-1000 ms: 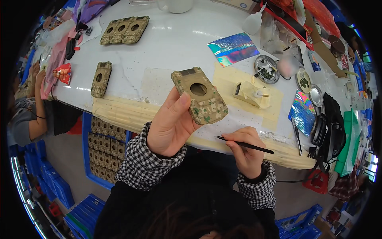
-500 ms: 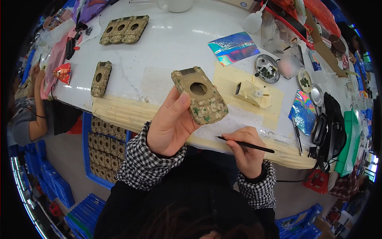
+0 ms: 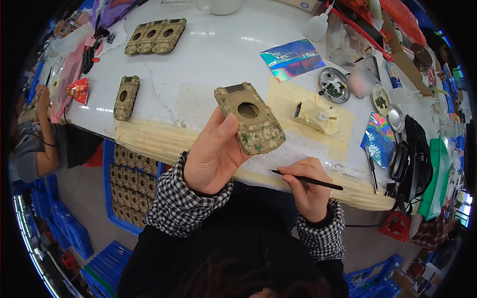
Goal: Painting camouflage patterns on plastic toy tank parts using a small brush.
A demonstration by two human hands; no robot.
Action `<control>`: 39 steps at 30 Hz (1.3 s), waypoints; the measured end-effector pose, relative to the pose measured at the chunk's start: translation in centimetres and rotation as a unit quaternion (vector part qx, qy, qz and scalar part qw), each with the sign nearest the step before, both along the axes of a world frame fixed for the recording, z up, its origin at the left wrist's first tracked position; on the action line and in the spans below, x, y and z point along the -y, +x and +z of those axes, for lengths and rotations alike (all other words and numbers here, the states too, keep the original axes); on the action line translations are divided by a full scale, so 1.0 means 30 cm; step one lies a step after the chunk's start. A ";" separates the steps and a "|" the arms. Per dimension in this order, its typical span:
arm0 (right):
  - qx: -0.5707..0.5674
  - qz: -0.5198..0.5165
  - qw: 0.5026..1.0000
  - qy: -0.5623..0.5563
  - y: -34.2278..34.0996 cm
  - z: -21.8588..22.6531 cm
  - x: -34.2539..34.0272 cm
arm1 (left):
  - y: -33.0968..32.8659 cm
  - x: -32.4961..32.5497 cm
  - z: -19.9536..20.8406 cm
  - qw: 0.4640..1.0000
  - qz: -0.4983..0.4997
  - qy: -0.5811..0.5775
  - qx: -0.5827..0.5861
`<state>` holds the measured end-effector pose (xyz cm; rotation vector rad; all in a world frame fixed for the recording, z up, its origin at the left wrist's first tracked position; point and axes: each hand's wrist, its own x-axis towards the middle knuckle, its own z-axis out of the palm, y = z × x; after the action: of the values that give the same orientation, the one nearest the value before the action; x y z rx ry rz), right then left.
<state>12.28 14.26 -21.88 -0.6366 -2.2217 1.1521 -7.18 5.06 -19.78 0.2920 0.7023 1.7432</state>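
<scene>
A camouflage-patterned toy tank hull (image 3: 258, 130) with a round hole in its top is held up over the table edge by my left hand (image 3: 208, 154). My thumb lies along its side, and the other fingers are hidden behind it. Lower and to the right, my right hand (image 3: 309, 186) pinches slim black tweezers (image 3: 318, 183), their thin tip pointing left toward the hull without touching it. Behind that hand, a tape-wrapped block (image 3: 315, 117) with a small white nozzle rests on yellowish paper.
Round metal dishes with small dark green bits (image 3: 334, 85) stand at the right. A single hull (image 3: 126, 98) and a row of three hulls (image 3: 155, 36) lie at the left. Below the table, a blue crate (image 3: 108, 188) holds several hulls. Another person's arm (image 3: 44, 134) is at far left.
My hands, the hull and the tweezers have barely moved. At the far left, the other person's arm has shifted slightly.
</scene>
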 end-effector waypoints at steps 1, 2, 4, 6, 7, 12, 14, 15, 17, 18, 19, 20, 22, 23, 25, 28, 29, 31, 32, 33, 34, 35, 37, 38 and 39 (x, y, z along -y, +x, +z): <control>-0.001 0.001 1.000 0.001 0.000 -0.001 0.000 | 0.001 0.000 0.000 1.000 0.001 0.000 0.000; -0.001 0.002 1.000 0.001 -0.001 -0.001 -0.001 | 0.001 0.000 -0.001 1.000 0.001 0.001 0.001; -0.003 0.004 1.000 0.001 -0.001 -0.002 -0.001 | 0.000 0.000 -0.002 1.000 0.000 0.004 0.004; -0.006 0.004 1.000 0.000 -0.001 -0.002 -0.001 | 0.001 0.000 0.003 1.000 0.000 0.005 0.001; -0.007 0.001 1.000 -0.003 0.000 -0.004 0.000 | 0.002 0.000 0.003 1.000 0.000 0.005 0.000; -0.026 -0.013 0.999 -0.021 0.005 -0.004 0.001 | -0.002 0.004 0.000 1.000 0.003 0.001 0.004; -0.047 -0.027 0.997 -0.058 0.016 -0.007 -0.002 | -0.004 0.001 -0.005 1.000 -0.001 -0.004 0.002; -0.058 -0.035 0.995 -0.077 0.023 -0.007 -0.005 | -0.004 0.001 -0.005 1.000 -0.003 -0.009 0.000; -0.087 -0.044 0.991 -0.094 0.030 0.023 -0.027 | -0.009 -0.001 0.001 1.000 -0.011 -0.019 -0.012; -0.102 -0.049 0.988 -0.103 0.037 0.046 -0.040 | -0.010 0.001 0.002 0.999 -0.018 -0.025 -0.020; -0.117 -0.040 0.989 -0.081 0.041 0.071 -0.063 | -0.011 0.000 0.004 0.999 -0.025 -0.030 -0.029; -0.137 -0.035 0.986 -0.086 0.037 0.107 -0.076 | -0.012 0.002 0.004 0.998 -0.035 -0.035 -0.025; -0.174 -0.009 0.980 -0.094 0.024 0.179 -0.097 | 0.006 -0.006 0.022 0.998 -0.039 -0.048 -0.016; -0.179 0.005 0.979 -0.094 0.013 0.208 -0.103 | 0.014 -0.012 0.031 0.998 -0.041 -0.054 -0.011; -0.188 0.035 0.977 -0.094 -0.015 0.245 -0.107 | 0.021 -0.016 0.037 0.995 -0.077 -0.054 -0.013; -0.187 0.056 0.972 -0.133 -0.052 0.258 -0.097 | 0.039 -0.020 0.055 0.992 -0.103 -0.071 -0.022; -0.184 0.058 0.970 -0.147 -0.059 0.262 -0.094 | 0.038 -0.019 0.055 0.993 -0.105 -0.062 -0.004; -0.169 0.072 0.972 -0.150 -0.068 0.261 -0.095 | 0.035 -0.018 0.044 0.992 -0.110 -0.045 0.033; -0.168 0.073 0.970 -0.160 -0.075 0.255 -0.091 | 0.035 -0.017 0.044 0.992 -0.110 -0.046 0.031; -0.167 0.073 0.969 -0.169 -0.079 0.252 -0.088 | 0.035 -0.017 0.044 0.992 -0.110 -0.047 0.029; -0.164 0.072 0.969 -0.169 -0.080 0.251 -0.088 | 0.037 -0.015 0.045 0.992 -0.110 -0.050 0.027; -0.161 0.071 0.970 -0.169 -0.081 0.250 -0.087 | 0.039 -0.014 0.046 0.992 -0.110 -0.055 0.011; -0.157 0.070 0.971 -0.168 -0.083 0.249 -0.087 | 0.044 -0.013 0.049 0.992 -0.109 -0.065 -0.020; -0.156 0.071 0.971 -0.168 -0.085 0.248 -0.086 | 0.045 -0.012 0.048 0.992 -0.106 -0.063 -0.019; -0.156 0.072 0.971 -0.168 -0.087 0.247 -0.085 | 0.045 -0.011 0.045 0.993 -0.103 -0.061 -0.018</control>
<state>9.67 16.80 -14.47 -0.3941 -1.8464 1.6043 -5.82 5.40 -18.42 0.3021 0.7730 1.4957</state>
